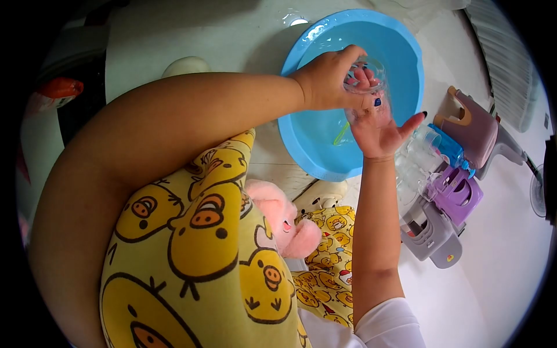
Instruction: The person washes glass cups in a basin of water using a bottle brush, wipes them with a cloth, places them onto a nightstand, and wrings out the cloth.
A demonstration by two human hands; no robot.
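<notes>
A clear glass cup [381, 109] is tilted above the blue basin, its round rim toward the top. My left hand [332, 78] reaches in from the left and is closed around the side of the cup near its rim. My right hand [377, 138] comes up from below, palm facing me, with its thumb stretched out to the right. Its fingers show through the clear wall; whether they are inside the cup or behind it, I cannot tell. The blue basin [316, 148] contains water and a thin yellow-green strip [341, 134].
Several clear glasses [419, 152] stand right of the basin. Near them are a blue bottle [447, 144], a purple plastic stool [458, 196], a grey stool [432, 232] and a mauve one [471, 130]. Pink plush [278, 217] and yellow chick-print fabric [203, 232] are close to my body.
</notes>
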